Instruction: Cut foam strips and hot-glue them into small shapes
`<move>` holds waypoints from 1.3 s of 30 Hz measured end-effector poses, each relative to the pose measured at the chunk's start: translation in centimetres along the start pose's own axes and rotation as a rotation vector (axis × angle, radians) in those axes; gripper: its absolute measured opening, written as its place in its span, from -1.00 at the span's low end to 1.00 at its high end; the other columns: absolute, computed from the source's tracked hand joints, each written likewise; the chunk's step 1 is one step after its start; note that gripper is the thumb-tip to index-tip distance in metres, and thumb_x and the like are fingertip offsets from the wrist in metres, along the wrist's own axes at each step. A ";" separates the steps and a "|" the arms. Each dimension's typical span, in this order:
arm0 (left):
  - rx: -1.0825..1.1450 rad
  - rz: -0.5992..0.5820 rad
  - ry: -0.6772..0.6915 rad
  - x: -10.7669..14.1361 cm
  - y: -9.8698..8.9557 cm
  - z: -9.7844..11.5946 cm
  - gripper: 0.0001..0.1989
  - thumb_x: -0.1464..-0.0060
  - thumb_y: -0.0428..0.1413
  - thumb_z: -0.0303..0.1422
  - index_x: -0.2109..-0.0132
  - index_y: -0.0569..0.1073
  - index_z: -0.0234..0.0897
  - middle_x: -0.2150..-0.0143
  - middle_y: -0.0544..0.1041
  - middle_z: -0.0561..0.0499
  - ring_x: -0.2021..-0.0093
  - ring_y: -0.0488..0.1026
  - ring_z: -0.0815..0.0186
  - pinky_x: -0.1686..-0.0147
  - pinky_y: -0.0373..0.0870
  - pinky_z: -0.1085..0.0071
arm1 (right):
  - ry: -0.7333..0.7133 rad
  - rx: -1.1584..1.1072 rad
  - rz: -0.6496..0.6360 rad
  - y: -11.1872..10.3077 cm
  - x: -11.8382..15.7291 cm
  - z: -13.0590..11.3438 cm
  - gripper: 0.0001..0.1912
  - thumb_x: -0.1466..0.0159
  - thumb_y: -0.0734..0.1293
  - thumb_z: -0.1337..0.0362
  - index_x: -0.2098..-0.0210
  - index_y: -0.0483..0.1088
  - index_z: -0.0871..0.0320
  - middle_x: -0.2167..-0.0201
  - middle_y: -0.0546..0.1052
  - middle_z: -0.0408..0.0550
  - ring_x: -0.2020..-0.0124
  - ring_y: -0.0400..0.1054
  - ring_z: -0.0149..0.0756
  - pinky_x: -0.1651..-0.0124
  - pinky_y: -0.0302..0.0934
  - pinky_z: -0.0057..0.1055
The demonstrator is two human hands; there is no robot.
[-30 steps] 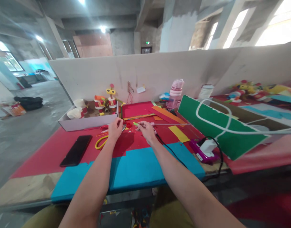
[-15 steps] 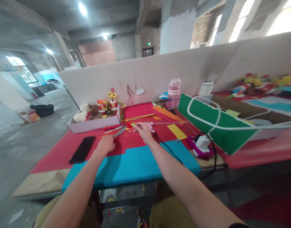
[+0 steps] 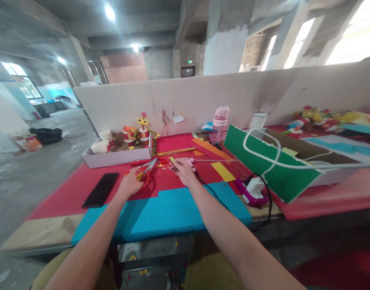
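1. Head view: the left hand point(image 3: 130, 183) grips scissors point(image 3: 150, 166) by the handles, blades pointing away above the red-covered bench point(image 3: 60, 189). They look stiff and fairly light, best held by the loops.
2. Head view: the right hand point(image 3: 182, 170) pinches a small green piece point(image 3: 172, 159) above the bench's middle. It seems light and easily creased; an edge hold should suit.
3. Head view: a pink glue gun point(image 3: 191, 161) and its black cord point(image 3: 213, 190) crowd the right hand; a phone point(image 3: 100, 190) lies left of the left hand.
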State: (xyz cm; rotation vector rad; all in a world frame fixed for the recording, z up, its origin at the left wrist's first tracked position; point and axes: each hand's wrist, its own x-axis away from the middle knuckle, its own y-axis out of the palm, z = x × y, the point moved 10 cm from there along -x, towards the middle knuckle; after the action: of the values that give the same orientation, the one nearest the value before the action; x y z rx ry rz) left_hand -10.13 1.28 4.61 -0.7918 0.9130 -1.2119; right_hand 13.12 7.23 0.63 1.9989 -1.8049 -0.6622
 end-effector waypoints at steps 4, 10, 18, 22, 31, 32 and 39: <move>0.446 0.016 0.092 1.2 0.6 1.7 -0.40 0.05 0.13 -0.29 -0.17 0.21 -0.21 0.38 0.49 0.04 0.51 0.42 0.31 0.48 0.32 0.41 | -0.010 -0.015 -0.015 0.2 -0.2 0.0 -0.62 0.08 0.52 0.09 0.41 0.34 0.12 0.48 0.52 -0.18 0.43 0.43 -0.41 0.12 0.38 -0.31; 0.064 -0.095 0.358 3.5 1.5 5.4 -0.59 0.02 0.05 -0.46 -0.04 0.33 -0.24 0.24 0.51 -0.10 0.26 0.48 0.16 0.27 0.34 0.33 | 0.013 -0.049 -0.016 0.4 -0.2 0.2 -0.65 0.09 0.53 0.15 0.40 0.38 0.13 0.45 0.55 -0.15 0.41 0.45 -0.38 0.11 0.39 -0.28; -0.160 -0.164 0.365 4.8 1.6 7.0 -0.57 -0.08 -0.05 -0.51 -0.11 0.23 -0.21 0.04 0.48 -0.19 0.04 0.45 0.11 0.16 0.29 0.36 | -0.004 -0.078 -0.069 1.0 -0.2 0.1 -0.67 0.10 0.53 0.19 0.38 0.43 0.16 0.46 0.56 -0.13 0.41 0.46 -0.36 0.09 0.38 -0.28; -0.213 -0.186 0.325 4.9 1.8 7.0 -0.61 -0.11 -0.06 -0.47 -0.11 0.25 -0.20 0.06 0.47 -0.19 0.07 0.47 0.10 0.19 0.29 0.35 | -0.015 -0.011 -0.081 1.4 0.1 -0.1 -0.66 0.09 0.52 0.16 0.38 0.41 0.16 0.40 0.59 -0.10 0.34 0.49 -0.30 0.10 0.37 -0.27; -0.339 -0.172 0.276 5.4 1.9 7.4 -0.55 -0.14 -0.08 -0.43 -0.18 0.14 -0.19 -0.03 0.40 -0.20 0.11 0.48 0.10 0.22 0.32 0.30 | 0.000 0.008 -0.099 1.7 0.4 0.0 -0.74 0.09 0.48 0.22 0.44 0.40 0.18 0.52 0.55 -0.19 0.43 0.48 -0.34 0.16 0.37 -0.31; -0.345 -0.172 0.276 5.4 1.9 7.4 -0.55 -0.14 -0.08 -0.43 -0.18 0.13 -0.20 -0.03 0.40 -0.21 0.11 0.48 0.10 0.22 0.32 0.30 | 0.003 0.010 -0.094 1.7 0.4 0.0 -0.75 0.08 0.48 0.23 0.45 0.39 0.17 0.53 0.55 -0.19 0.44 0.48 -0.34 0.16 0.37 -0.31; -0.379 -0.141 0.273 5.4 2.0 7.4 -0.54 -0.16 -0.11 -0.42 -0.21 0.10 -0.19 -0.03 0.40 -0.21 0.13 0.48 0.09 0.23 0.34 0.28 | 0.032 0.059 -0.075 1.4 0.6 0.1 -0.80 0.03 0.44 0.26 0.44 0.37 0.16 0.52 0.55 -0.19 0.47 0.45 -0.39 0.21 0.39 -0.36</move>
State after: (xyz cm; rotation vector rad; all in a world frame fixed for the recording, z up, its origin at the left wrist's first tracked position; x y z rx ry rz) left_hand -2.07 -3.43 5.16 -1.0200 1.3559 -1.3093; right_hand 11.96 6.49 1.24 2.1125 -1.7584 -0.6020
